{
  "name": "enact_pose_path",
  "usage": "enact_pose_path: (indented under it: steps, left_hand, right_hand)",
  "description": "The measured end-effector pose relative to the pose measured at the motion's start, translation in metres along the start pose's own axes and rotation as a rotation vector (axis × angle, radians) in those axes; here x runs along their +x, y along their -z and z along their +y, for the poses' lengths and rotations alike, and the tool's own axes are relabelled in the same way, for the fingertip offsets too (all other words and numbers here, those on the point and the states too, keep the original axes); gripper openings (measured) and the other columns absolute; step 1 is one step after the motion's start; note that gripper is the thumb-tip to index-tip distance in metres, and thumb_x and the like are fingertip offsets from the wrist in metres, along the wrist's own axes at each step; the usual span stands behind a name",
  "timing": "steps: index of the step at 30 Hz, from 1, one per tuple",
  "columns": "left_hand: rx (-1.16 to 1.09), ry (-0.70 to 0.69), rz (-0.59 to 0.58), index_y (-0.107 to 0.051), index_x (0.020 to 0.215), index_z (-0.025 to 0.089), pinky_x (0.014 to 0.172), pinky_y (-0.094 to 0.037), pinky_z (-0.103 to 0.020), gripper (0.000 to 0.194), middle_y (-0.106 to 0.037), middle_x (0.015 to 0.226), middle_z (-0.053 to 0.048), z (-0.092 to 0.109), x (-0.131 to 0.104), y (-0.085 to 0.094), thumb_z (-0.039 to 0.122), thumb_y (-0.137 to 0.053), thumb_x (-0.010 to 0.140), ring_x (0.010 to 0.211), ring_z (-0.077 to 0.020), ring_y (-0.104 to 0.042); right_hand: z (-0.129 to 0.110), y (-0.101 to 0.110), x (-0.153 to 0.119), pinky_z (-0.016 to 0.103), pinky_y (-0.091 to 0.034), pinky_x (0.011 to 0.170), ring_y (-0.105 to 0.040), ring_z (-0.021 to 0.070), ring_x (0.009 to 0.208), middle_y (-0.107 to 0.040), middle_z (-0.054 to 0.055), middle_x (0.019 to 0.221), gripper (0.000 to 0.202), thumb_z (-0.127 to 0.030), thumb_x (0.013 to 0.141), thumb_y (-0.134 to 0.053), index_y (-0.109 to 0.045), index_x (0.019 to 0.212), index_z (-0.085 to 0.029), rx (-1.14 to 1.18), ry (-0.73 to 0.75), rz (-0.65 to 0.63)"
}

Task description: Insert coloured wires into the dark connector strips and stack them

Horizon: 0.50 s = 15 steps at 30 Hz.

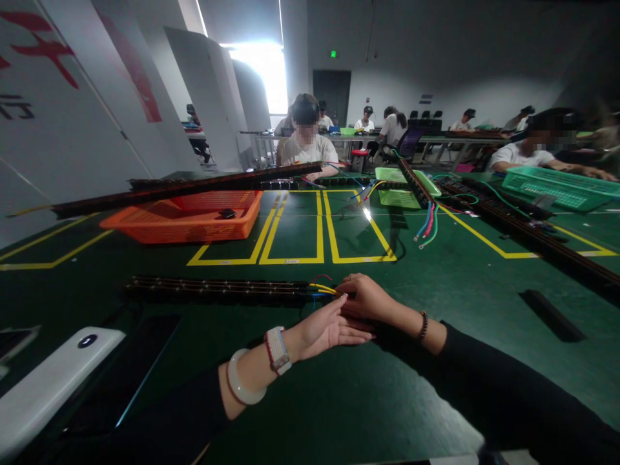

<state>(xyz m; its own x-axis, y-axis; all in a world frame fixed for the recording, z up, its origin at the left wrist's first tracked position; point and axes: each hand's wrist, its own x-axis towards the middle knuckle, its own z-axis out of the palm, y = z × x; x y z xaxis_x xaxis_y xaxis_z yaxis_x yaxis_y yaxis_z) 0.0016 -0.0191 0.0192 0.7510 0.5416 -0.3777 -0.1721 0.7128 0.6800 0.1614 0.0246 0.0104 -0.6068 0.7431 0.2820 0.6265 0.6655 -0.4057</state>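
A long black strip with thin lines along its top lies across the table in front of me. Yellow wires, a blue wire and a thin red one come out of its right end. My right hand has its fingers bent around the ends of the wires, hiding the tips. Just below and touching it, my left hand is turned palm up. Its fingers stretch to the right, and its thumb lies close to the wires under the right hand's fingertips.
An orange basket stands back left with another black strip across it. Green baskets and more strips are at the back and right. A white power bank-like device, dark phone-like slab and black bar lie nearby. People sit opposite.
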Motion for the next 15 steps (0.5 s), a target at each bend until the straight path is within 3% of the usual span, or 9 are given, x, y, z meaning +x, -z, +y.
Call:
enact_pose_path:
  steps: [3, 7, 15]
  left_hand:
    - [-0.137, -0.122, 0.044, -0.057, 0.103, 0.010, 0.095, -0.041, -0.037, 0.035, -0.067, 0.098, -0.014, -0.003, 0.003, 0.001, 0.039, -0.043, 0.091, 0.092, -0.0205, -0.065]
    - [-0.313, -0.275, 0.148, -0.056, 0.093, 0.015, 0.089, -0.045, -0.031, 0.017, -0.065, 0.088, -0.007, -0.005, 0.006, 0.000, 0.027, -0.044, 0.091, 0.086, -0.0156, -0.063]
    - [-0.430, -0.337, 0.324, -0.058, 0.085, 0.017, 0.073, -0.048, -0.020, 0.013, -0.063, 0.079, 0.001, -0.001, 0.012, -0.001, 0.019, -0.047, 0.091, 0.074, -0.0084, -0.060]
  right_hand:
    - [-0.006, 0.002, 0.000, 0.027, -0.033, 0.068, -0.051, 0.0143, 0.068, -0.064, 0.002, 0.071, 0.011, -0.015, 0.082, -0.060, -0.070, 0.082, -0.018, -0.199, 0.019, 0.047]
    - [-0.014, 0.001, -0.001, 0.030, -0.032, 0.067, -0.049, 0.0160, 0.069, -0.062, 0.004, 0.073, 0.015, -0.018, 0.087, -0.055, -0.069, 0.095, -0.018, -0.428, 0.075, 0.034]
    - [-0.033, -0.015, -0.005, 0.037, -0.038, 0.069, -0.048, 0.0235, 0.075, -0.061, 0.013, 0.083, 0.022, -0.006, 0.085, -0.047, -0.066, 0.096, -0.011, -0.766, 0.182, -0.022]
